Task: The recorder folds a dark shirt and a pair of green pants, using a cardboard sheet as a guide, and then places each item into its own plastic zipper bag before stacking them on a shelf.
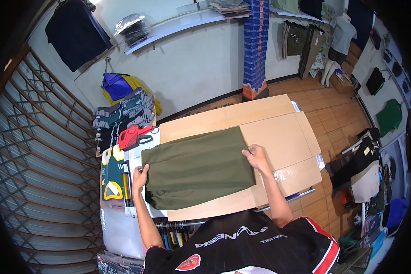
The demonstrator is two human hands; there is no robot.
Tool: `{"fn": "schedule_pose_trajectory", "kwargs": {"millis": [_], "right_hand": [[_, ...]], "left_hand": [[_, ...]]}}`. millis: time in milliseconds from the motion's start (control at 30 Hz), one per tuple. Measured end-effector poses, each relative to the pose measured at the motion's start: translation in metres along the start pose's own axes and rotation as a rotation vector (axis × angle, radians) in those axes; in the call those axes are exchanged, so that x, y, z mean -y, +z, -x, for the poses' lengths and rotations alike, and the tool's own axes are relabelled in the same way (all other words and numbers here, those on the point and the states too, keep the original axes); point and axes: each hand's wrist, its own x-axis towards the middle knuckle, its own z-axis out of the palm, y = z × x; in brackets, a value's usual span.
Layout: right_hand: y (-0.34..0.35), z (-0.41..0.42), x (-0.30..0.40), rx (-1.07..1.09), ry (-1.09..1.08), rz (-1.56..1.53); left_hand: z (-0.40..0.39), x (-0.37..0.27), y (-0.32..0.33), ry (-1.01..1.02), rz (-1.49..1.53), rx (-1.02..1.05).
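A folded olive-green cloth garment [198, 167] lies across a flattened cardboard sheet [281, 137], its left end reaching past the cardboard. At its left edge, my left hand [140, 177] pinches the cloth, thumb on top. My right hand [256, 157] grips the opposite edge near its middle, thumb over the fabric. Left of the garment's upper corner sits a red price-label gun [133, 137] beside black-handled scissors [145, 139]. A yellow-and-black hand pump or similar tool [126, 185] lies left of my left hand.
Folded grey and green garments [123, 109] are piled at the table's back left. A green jersey [113, 174] lies at the left. Hangers with clothes [173, 238] hang from a metal rail below the near edge. A blue patterned pillar [256, 51] stands behind the cardboard.
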Motion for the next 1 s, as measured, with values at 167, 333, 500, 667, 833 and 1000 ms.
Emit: {"fn": "schedule_pose_trajectory", "kwargs": {"millis": [167,333,500,667,833,1000], "right_hand": [[-0.058,-0.007,-0.046,-0.089,0.041,-0.086],[-0.119,-0.01,-0.075,-0.201,0.122,-0.107],[-0.14,-0.007,-0.077,-0.191,0.071,-0.202],[-0.138,-0.008,-0.078,-0.229,0.033,-0.141],[-0.14,-0.012,-0.073,-0.203,0.055,-0.137],[-0.143,-0.012,-0.067,-0.188,0.09,-0.12]], "left_hand": [[0.035,-0.024,0.058,0.059,-0.005,0.054],[0.077,-0.06,0.123,0.076,0.042,0.122],[0.091,-0.07,0.152,0.115,0.131,-0.047],[0.089,-0.065,0.164,0.164,0.146,-0.117],[0.088,-0.064,0.17,0.191,0.077,-0.17],[0.082,-0.056,0.173,0.203,0.168,-0.134]]}}
